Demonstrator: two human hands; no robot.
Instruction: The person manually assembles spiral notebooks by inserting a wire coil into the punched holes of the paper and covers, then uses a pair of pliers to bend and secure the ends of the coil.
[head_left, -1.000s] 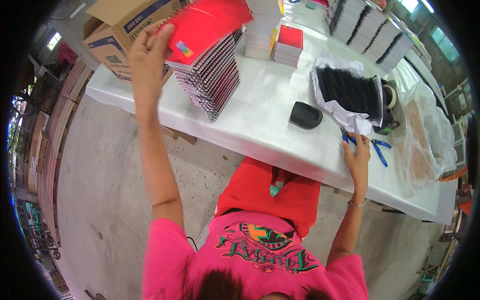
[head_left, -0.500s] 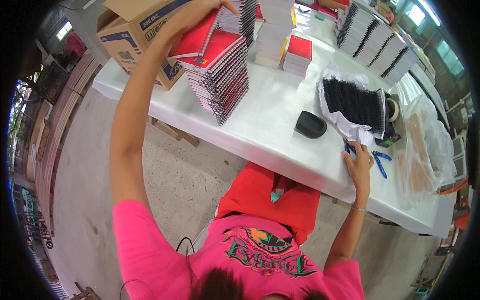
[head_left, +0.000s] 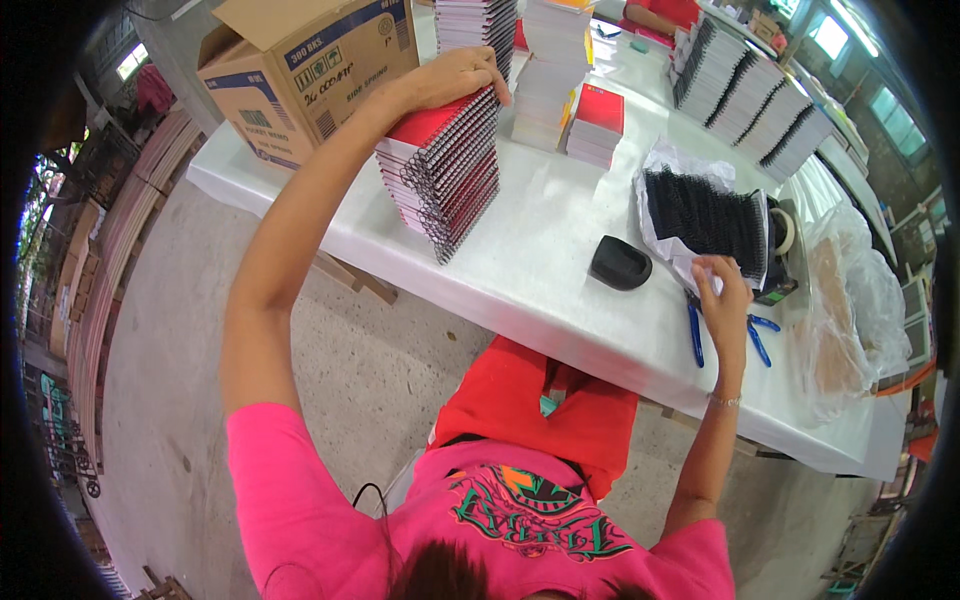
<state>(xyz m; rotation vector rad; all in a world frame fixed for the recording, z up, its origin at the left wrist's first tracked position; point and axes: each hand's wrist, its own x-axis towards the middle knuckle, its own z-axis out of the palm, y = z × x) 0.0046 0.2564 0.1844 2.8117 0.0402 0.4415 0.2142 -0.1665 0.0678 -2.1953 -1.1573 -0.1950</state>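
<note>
1. Risk: the stack of red spiral notebooks (head_left: 445, 170) leans toward the table's (head_left: 540, 270) near edge; a sideways push from the left hand (head_left: 455, 78) could slide the upper books off.
2. Left hand: fingers (head_left: 492, 82) curled flat over the stack's top cover, pressing, not enclosing it.
3. Right hand (head_left: 722, 292): fingers pinch the white wrapper's edge around the black binding coils (head_left: 705, 212), beside blue pliers (head_left: 697, 335).

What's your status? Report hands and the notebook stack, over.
Left hand flat on top of stack of red-covered spiral notebooks. Right hand at white bag of black binding coils. Black oval holder and blue-handled pliers lie between.
</note>
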